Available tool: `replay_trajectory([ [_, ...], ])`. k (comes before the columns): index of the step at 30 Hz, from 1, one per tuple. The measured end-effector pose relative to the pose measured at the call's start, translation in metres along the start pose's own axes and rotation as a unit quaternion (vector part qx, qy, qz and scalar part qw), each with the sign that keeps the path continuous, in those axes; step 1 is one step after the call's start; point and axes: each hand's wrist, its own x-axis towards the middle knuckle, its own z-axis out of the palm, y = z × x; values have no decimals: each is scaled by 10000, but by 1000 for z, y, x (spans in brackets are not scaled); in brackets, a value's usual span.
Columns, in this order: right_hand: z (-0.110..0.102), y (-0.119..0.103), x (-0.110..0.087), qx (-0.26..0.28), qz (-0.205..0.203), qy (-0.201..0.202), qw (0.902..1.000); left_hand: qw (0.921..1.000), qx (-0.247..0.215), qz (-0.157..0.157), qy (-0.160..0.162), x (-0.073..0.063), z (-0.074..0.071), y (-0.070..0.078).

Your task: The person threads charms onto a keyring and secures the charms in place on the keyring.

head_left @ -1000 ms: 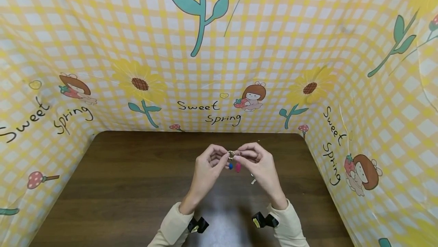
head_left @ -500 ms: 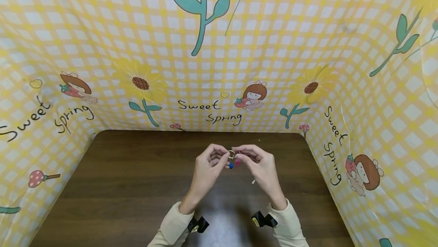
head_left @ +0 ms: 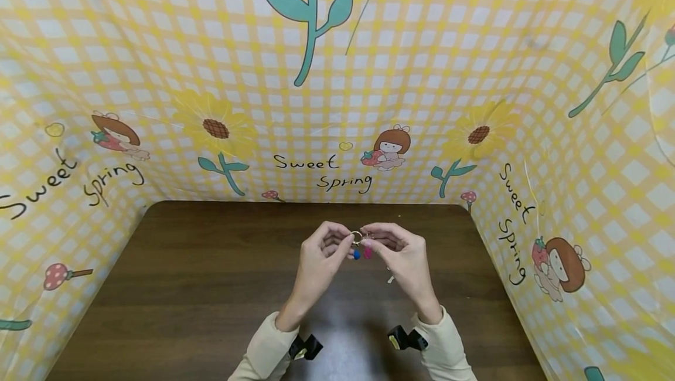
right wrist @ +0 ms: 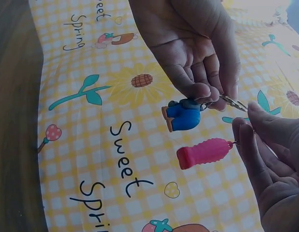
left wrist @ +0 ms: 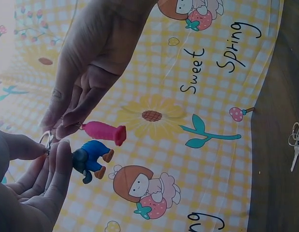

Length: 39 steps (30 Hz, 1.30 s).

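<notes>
My left hand [head_left: 320, 261] pinches a metal key ring [head_left: 357, 237] between thumb and forefinger. A blue figure charm [left wrist: 94, 157] with orange feet and a dark head hangs from that ring, close under the left fingers. Facing it, my right hand [head_left: 403, 258] pinches the metal link of a pink charm [right wrist: 205, 152] with ridged edges. In the right wrist view the right thumb and forefinger meet the ring's edge. Whether the pink charm's link is joined to the ring cannot be seen, since the fingertips cover it.
A small key [left wrist: 296, 154] on its own ring lies on the brown wooden table [head_left: 211, 287], below and partly behind the right hand in the head view. A yellow checked cloth [head_left: 327, 111] with printed flowers walls the table's back and sides.
The pink charm rises a little with the right fingers, then drops slightly again. The right forefinger is straighter than a second ago. My left hand and the blue charm hardly move.
</notes>
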Motion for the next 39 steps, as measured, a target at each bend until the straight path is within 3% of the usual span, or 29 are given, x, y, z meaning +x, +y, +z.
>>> replay_trajectory([
  [16,-1,-2,1,188,-92,159,9997,9998,-141,130,-32,0,-1,3],
  [22,-5,-1,2,22,-88,139,9999,9998,-189,114,-7,-1,-2,4],
  [25,-7,-2,3,77,152,123,9998,9997,-234,90,-12,-2,-1,5],
  [32,-9,-5,3,568,1233,19,9907,9995,-306,74,-69,-3,-1,5],
  [39,-11,-6,4,1056,1504,-270,9826,9995,-298,106,-11,-2,-1,5],
])
